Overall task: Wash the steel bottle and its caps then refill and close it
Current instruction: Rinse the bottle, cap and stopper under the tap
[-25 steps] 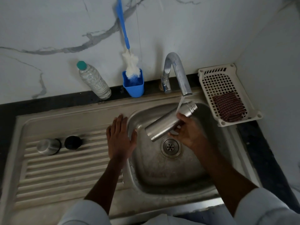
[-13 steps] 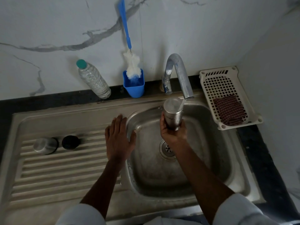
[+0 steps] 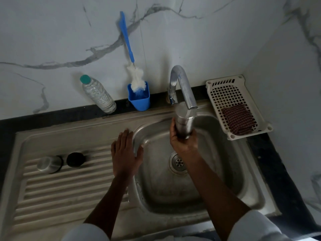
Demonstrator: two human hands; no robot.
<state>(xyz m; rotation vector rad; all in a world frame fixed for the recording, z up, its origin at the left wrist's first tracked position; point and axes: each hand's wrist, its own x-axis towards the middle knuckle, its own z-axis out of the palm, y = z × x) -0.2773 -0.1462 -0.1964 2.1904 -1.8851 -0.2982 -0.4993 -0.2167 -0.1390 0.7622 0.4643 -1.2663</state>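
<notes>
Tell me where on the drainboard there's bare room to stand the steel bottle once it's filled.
Ribbed drainboard is bare in front of the steel cap and black cap, out to its near edge. Its right strip is taken by the left hand on the sink rim. The back ledge is crowded: plastic bottle, blue cup, tap.

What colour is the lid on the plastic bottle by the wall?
Green, a teal shade, seen in the head view.

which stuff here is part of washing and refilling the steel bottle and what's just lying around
Part of the job: steel bottle in the right hand, tap, sink, steel cap, black cap, left hand on the sink edge.

Lying about: plastic bottle, brush in blue cup, basket with cloth.
</notes>
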